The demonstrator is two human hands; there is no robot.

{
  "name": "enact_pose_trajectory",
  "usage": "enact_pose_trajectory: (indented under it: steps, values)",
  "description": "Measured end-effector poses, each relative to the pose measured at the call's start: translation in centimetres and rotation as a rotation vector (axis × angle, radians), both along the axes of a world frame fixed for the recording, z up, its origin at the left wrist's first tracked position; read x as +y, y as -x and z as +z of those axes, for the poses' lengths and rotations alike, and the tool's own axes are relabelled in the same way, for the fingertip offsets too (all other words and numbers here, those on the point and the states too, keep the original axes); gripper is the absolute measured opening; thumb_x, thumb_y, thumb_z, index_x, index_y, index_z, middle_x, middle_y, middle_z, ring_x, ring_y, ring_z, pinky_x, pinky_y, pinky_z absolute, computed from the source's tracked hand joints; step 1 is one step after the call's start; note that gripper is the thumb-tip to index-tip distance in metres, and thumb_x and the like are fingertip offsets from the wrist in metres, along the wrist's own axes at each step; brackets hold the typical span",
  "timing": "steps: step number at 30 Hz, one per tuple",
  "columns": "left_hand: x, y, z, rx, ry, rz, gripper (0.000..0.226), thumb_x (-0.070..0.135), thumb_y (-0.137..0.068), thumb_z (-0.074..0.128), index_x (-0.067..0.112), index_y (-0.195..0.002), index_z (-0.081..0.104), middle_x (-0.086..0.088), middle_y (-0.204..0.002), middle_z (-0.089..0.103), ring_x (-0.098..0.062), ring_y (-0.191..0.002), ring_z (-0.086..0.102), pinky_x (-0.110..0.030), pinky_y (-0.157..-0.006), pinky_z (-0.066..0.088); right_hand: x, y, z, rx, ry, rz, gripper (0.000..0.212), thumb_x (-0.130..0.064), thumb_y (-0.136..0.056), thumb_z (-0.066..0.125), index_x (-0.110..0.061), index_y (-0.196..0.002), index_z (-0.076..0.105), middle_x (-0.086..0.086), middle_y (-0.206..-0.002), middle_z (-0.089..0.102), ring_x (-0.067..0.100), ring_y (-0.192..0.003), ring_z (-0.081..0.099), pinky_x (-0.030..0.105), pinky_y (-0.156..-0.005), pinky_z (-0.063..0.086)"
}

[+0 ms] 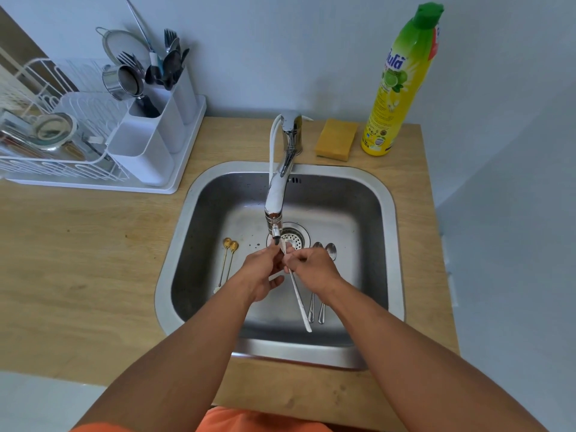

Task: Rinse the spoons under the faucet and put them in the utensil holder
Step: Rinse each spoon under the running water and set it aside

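Both hands meet under the faucet (278,188) spout over the steel sink (392,232). My right hand (314,269) pinches a long white spoon (300,302), whose handle slants down toward the sink's front. My left hand (265,269) holds the spoon's bowl end near the spout, fingers curled round it. Two gold spoons (227,260) lie at the sink's left. Two silver spoons (325,275) lie at the right, partly behind my right hand. The white utensil holder (156,135) stands on the dish rack tray at the back left, with forks and spoons in its far compartments.
A white dish rack (46,141) with a metal lid and cups sits left of the holder. A yellow sponge (336,139) and a tall yellow dish-soap bottle (400,85) stand behind the sink on the right. The wooden counter (78,260) surrounds the sink.
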State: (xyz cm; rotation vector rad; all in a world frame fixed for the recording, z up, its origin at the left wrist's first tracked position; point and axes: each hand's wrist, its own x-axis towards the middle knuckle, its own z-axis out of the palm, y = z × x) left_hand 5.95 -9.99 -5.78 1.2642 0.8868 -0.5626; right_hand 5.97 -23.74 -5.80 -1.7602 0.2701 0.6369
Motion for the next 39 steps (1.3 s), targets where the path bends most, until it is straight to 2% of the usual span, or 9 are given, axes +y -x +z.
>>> enact_pose_trajectory:
  steps: [2, 5, 7, 11, 16, 24, 28, 32, 39]
  values:
    - [0.4, 0.4, -0.1, -0.007, 0.085, -0.033, 0.027, 0.035, -0.104, 0.057, 0.023, -0.11, 0.08, 0.003, -0.094, 0.075, -0.012, -0.08, 0.062, -0.034, -0.082, 0.047, -0.2, -0.1, 0.0, 0.028, -0.054, 0.001, 0.033, -0.016, -0.097, 0.07, -0.018, -0.065, 0.075, -0.018, -0.104, 0.073, -0.012, -0.101, 0.062, 0.0, -0.069, 0.04]
    - [0.8, 0.8, -0.3, -0.02, 0.228, -0.001, 0.017, 0.034, -0.098, 0.065, 0.028, -0.1, 0.081, 0.006, -0.09, 0.072, -0.009, -0.075, 0.059, -0.03, -0.078, 0.045, -0.5, 0.1, 0.1, 0.041, -0.076, 0.014, 0.027, -0.024, -0.099, 0.069, -0.019, -0.073, 0.076, -0.017, -0.067, 0.072, -0.012, -0.051, 0.058, 0.001, -0.049, 0.037]
    - [0.7, 0.9, -0.3, -0.019, 0.279, 0.027, 0.018, 0.045, -0.083, 0.074, 0.03, -0.092, 0.08, 0.009, -0.085, 0.071, -0.01, -0.076, 0.057, -0.03, -0.077, 0.046, -0.7, 0.2, 0.2, 0.037, -0.103, 0.034, 0.026, -0.026, -0.1, 0.068, -0.017, -0.076, 0.076, -0.015, -0.059, 0.068, -0.008, -0.039, 0.051, 0.002, -0.041, 0.034]
    - [0.2, 0.7, -0.3, -0.004, 0.274, 0.05, 0.04, 0.061, -0.058, 0.081, 0.03, -0.085, 0.08, 0.013, -0.077, 0.068, -0.011, -0.078, 0.051, -0.033, -0.085, 0.045, -0.7, 0.5, 0.2, 0.003, -0.129, 0.052, 0.026, -0.023, -0.099, 0.068, -0.019, -0.075, 0.077, -0.011, -0.065, 0.072, -0.008, -0.047, 0.055, 0.003, -0.048, 0.038]
    - [-0.3, -0.2, 0.2, 0.082, 0.254, 0.09, 0.033, 0.06, -0.085, 0.07, 0.03, -0.083, 0.081, 0.015, -0.073, 0.067, -0.011, -0.068, 0.047, -0.032, -0.085, 0.043, -1.0, 0.8, 0.2, -0.009, -0.115, 0.053, 0.024, -0.024, -0.098, 0.068, -0.016, -0.078, 0.08, -0.008, -0.073, 0.075, -0.005, -0.064, 0.061, 0.011, -0.067, 0.045]
    - [-0.3, -0.1, 1.2, 0.087, 0.246, 0.027, 0.035, 0.065, -0.085, 0.068, 0.031, -0.086, 0.079, 0.015, -0.082, 0.069, -0.012, -0.076, 0.051, -0.031, -0.073, 0.046, -1.3, 0.6, 0.2, -0.024, -0.091, 0.054, 0.024, -0.027, -0.098, 0.068, -0.017, -0.08, 0.08, -0.006, -0.077, 0.078, -0.001, -0.074, 0.067, 0.024, -0.078, 0.049]
    - [0.4, 0.6, 1.2, 0.036, 0.289, -0.036, 0.033, 0.06, -0.075, 0.072, 0.035, -0.096, 0.081, 0.018, -0.094, 0.073, -0.011, -0.085, 0.055, -0.03, -0.074, 0.045, -1.7, 0.4, 0.3, -0.073, -0.056, 0.094, 0.027, -0.028, -0.099, 0.066, -0.014, -0.079, 0.078, 0.002, -0.084, 0.079, 0.013, -0.081, 0.068, 0.031, -0.084, 0.053]
    - [1.0, 0.7, 1.4, 0.04, 0.27, -0.043, 0.025, 0.055, -0.081, 0.075, 0.033, -0.091, 0.081, 0.015, -0.092, 0.073, -0.012, -0.083, 0.057, -0.031, -0.07, 0.045, -1.6, 0.6, 0.3, -0.162, -0.036, 0.162, 0.031, -0.023, -0.101, 0.062, -0.014, -0.074, 0.074, -0.01, -0.063, 0.066, -0.001, -0.052, 0.05, 0.021, -0.059, 0.042]
    - [0.2, -0.6, 2.7, 0.055, 0.136, 0.027, 0.037, 0.052, -0.095, 0.064, 0.025, -0.072, 0.072, 0.009, -0.079, 0.068, -0.015, -0.077, 0.057, -0.031, -0.068, 0.04, -0.9, 0.3, 0.6, -0.201, -0.011, 0.167, 0.031, -0.023, -0.102, 0.059, -0.019, -0.074, 0.072, -0.005, -0.07, 0.069, 0.004, -0.061, 0.053, 0.031, -0.068, 0.046]
